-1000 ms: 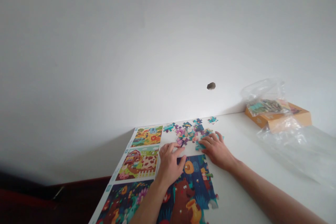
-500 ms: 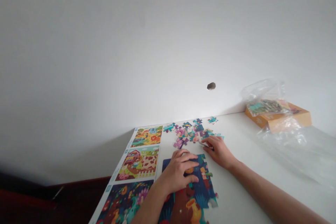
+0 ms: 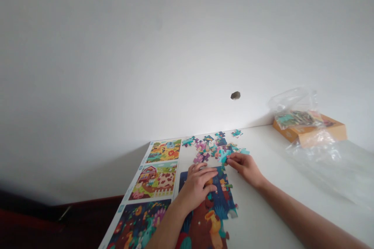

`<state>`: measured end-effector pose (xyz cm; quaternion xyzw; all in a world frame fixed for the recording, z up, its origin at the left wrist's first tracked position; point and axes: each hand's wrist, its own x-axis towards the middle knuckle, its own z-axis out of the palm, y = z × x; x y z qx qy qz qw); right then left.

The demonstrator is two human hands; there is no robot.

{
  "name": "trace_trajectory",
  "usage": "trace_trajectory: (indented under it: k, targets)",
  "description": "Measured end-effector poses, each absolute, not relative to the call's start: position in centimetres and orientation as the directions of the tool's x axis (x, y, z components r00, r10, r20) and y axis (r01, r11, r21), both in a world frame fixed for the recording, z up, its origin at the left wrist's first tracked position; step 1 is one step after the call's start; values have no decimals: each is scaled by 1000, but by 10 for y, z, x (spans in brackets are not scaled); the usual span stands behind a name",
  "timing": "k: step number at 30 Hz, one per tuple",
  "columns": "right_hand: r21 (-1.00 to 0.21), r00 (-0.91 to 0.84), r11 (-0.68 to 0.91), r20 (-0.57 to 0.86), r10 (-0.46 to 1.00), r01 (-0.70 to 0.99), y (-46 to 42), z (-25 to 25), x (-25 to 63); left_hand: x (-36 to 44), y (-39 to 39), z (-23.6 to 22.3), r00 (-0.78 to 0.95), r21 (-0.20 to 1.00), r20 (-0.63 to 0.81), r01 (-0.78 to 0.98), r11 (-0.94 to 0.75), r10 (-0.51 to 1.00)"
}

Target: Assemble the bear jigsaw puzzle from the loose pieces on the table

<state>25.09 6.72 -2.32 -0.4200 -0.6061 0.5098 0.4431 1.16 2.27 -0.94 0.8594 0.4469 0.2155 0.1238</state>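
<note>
A partly joined jigsaw puzzle (image 3: 214, 223) in dark blue and brown lies flat on the white table. My left hand (image 3: 196, 186) rests on its upper part, fingers spread and stretched out, holding nothing. Just beyond the puzzle's top right corner, my right hand (image 3: 244, 166) pinches a turquoise puzzle piece (image 3: 223, 155) between thumb and fingers. The piece is tipped so its printed side shows. Behind it spreads a heap of loose puzzle pieces (image 3: 201, 146), some purple, some teal, several overlapping.
Left of the puzzle lies a sheet of printed pictures (image 3: 159, 181), its lower part hidden by my left forearm. At the back right an orange box (image 3: 337, 129) carries a clear plastic bag (image 3: 295, 103) with pieces inside. A wall (image 3: 175, 66) with a small hole stands behind the table.
The piece in my right hand has turned from edge-on to show its turquoise face. The joined puzzle and my left hand have shifted slightly left.
</note>
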Motion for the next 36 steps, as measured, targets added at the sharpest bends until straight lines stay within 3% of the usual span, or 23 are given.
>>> trace_trajectory:
  k: [3, 6, 11, 16, 21, 36]
  targets:
    - [-964, -290, 218, 167, 943, 155, 64, -23, 251, 11, 24, -11, 457, 412, 335, 716, -564, 824]
    - [-854, -376, 406, 277, 884, 326, 56, -18, 249, 11, 25, -13, 421, 414, 430, 694, -589, 798]
    - [-706, -499, 613, 412, 762, 354, 46, -10, 247, 9, 27, -20, 426, 373, 575, 624, -687, 699]
    - [-672, -516, 643, 428, 742, 367, 48, -8, 246, 9, 27, -23, 407, 439, 568, 586, -681, 716]
    - [-732, -483, 578, 384, 787, 360, 48, -5, 245, 12, 23, -20, 367, 542, 534, 543, -641, 762]
    - [-779, -503, 523, 317, 804, 345, 46, 0, 245, 12, 22, -15, 385, 581, 499, 516, -629, 776]
